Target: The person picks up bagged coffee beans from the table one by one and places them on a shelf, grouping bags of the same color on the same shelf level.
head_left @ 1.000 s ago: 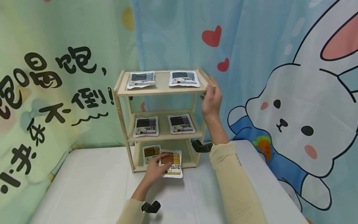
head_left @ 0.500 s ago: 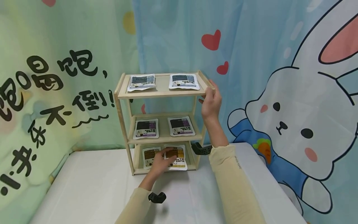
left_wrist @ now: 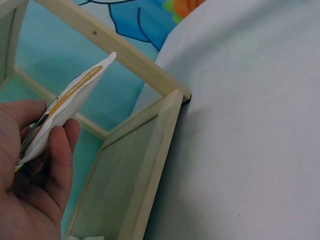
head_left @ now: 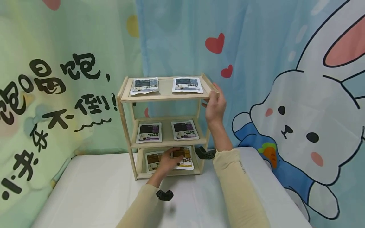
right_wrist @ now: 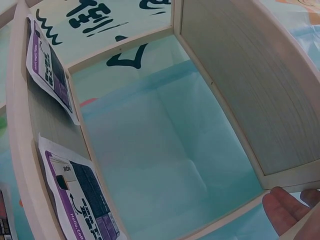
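My left hand [head_left: 167,162] pinches a white coffee packet with a brown and yellow label [head_left: 186,158] at the right side of the bottom shelf. In the left wrist view the packet [left_wrist: 70,100] is tilted between thumb and fingers, its far end above the shelf board [left_wrist: 125,170]. A similar packet [head_left: 152,162] lies on that shelf to the left, partly behind my hand. My right hand [head_left: 215,107] grips the upper right corner of the three-tier wooden rack [head_left: 165,97]; its fingertips show under the top board in the right wrist view.
Two purple-labelled packets [head_left: 149,132] lie on the middle shelf. On the top shelf are two blue-labelled packets [head_left: 187,85]. The rack stands on a white-covered table [head_left: 94,186]. A printed curtain [head_left: 176,41] hangs close behind it.
My left hand has carried the packet from in front of the bottom shelf back and rightward over it. My right hand keeps its grip on the rack corner.
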Action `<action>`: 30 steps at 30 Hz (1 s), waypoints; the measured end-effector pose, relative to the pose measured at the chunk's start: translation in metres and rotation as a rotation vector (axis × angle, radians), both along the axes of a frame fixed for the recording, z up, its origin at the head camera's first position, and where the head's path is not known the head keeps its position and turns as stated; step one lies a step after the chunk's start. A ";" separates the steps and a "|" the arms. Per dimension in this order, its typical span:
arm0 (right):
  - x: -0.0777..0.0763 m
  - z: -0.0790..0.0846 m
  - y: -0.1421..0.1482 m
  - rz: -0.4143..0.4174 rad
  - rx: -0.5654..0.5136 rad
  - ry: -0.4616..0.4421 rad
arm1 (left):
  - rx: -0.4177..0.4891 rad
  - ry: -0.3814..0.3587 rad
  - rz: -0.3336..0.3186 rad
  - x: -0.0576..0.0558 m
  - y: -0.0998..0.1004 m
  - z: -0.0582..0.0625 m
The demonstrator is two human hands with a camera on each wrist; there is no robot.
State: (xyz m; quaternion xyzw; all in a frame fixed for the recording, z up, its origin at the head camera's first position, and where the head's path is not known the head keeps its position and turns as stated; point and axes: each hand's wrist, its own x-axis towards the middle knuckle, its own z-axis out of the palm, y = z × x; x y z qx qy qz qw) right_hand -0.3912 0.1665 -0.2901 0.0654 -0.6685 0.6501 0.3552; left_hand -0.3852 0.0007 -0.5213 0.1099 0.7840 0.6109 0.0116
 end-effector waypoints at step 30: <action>0.006 -0.001 0.004 0.015 -0.006 0.005 | -0.099 0.007 -0.014 -0.010 0.022 -0.037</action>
